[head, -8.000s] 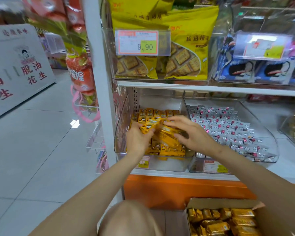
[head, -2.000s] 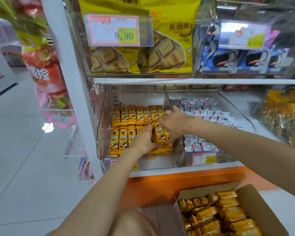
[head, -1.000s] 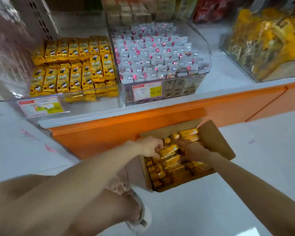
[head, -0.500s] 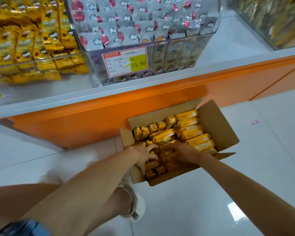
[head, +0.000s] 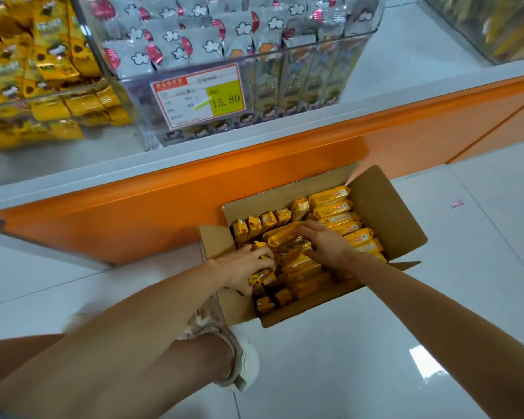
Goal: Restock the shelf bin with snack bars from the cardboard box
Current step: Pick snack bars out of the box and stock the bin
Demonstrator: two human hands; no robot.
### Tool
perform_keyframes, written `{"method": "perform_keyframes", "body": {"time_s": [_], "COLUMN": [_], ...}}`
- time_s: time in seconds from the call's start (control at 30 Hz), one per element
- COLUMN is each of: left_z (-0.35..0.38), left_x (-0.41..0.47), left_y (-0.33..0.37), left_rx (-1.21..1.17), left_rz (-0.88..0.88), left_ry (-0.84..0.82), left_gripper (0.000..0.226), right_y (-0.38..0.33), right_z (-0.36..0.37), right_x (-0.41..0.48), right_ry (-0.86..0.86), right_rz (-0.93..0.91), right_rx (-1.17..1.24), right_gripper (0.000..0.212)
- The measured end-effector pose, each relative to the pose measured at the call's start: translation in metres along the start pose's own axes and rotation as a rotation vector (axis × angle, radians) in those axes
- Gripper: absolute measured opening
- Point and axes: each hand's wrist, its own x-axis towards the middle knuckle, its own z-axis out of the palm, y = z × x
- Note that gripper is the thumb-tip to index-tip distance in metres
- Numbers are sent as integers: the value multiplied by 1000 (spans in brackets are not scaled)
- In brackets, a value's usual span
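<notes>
Both hands in the cardboard box [head: 384, 213] on the glossy white floor [head: 345, 373].
The right hand [head: 327, 243] lies flat on the snack bars [head: 330, 204]; the left hand [head: 242, 267] curls among them, grip unclear. The shelf bin [head: 43, 98] is at 10 o'clock, above the orange plinth [head: 164, 207].

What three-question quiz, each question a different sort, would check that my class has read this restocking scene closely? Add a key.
1. True or false: the left hand and the right hand both reach into the cardboard box of snack bars.
2. The cardboard box stands: A on the shelf, B on the floor, C on a trolley.
3. Fill in: the price tag on the bin of silver packets reads ___.
Key: 1 true; 2 B; 3 15.80.
</notes>
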Motion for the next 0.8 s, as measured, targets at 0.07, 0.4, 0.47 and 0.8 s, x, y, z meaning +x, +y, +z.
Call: {"method": "perform_keyframes", "body": {"time_s": [0.07,0.4,0.47,0.8], "left_z": [-5,-29,-28,-15], "left_x": [-1,-15,-16,-16], "left_y": [4,12,16,20], "left_rx": [-14,-47,-17,1], "left_rz": [21,5,1,10], "left_ry": [-29,-66,-72,-8], "left_gripper": [76,63,63,58], "right_y": [-3,-1,-2,-2], "right_z": [0,7,3,0], "right_x": [12,29,28,0], "right_ry": [-23,-47,-56,-33], "right_rz": [-23,39,57,111], "right_rx": [-107,-351,-336,-148], "right_gripper": [60,43,46,47]}}
